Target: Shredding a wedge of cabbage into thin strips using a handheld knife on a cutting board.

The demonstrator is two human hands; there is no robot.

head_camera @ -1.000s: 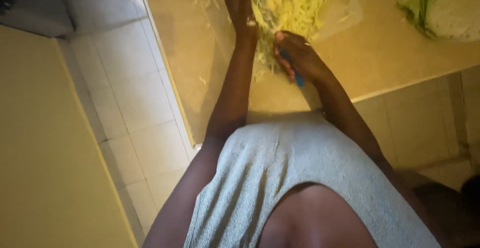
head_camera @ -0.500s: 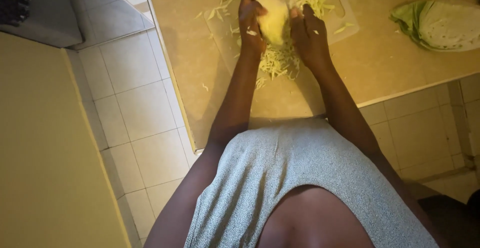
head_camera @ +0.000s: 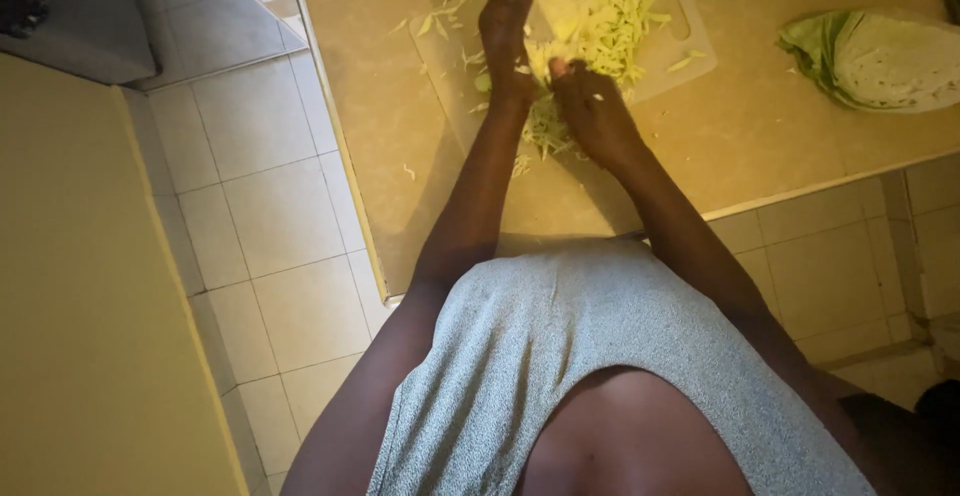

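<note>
A pale wedge of cabbage (head_camera: 543,8) rests on a translucent cutting board (head_camera: 690,56) among a heap of shredded cabbage (head_camera: 600,16). My left hand (head_camera: 505,26) reaches over the board and grips the wedge from the left, thumb at the top edge of the view. Just below it, my right hand (head_camera: 592,108) lies on the shreds with fingers curled and the thumb pointing up at the wedge. What the right hand's fingers enclose is hidden.
A cut half cabbage (head_camera: 880,61) lies on the tan counter (head_camera: 780,146) to the right. Loose shreds are scattered beside the board. The counter's front edge runs past my body. White floor tiles (head_camera: 250,206) and a yellow panel (head_camera: 80,336) are at the left.
A second ago the right hand held a blue-handled tool low on the board. Both hands then clasped the wedge. Now the left hand has moved farther up and the right hand has dropped back.
</note>
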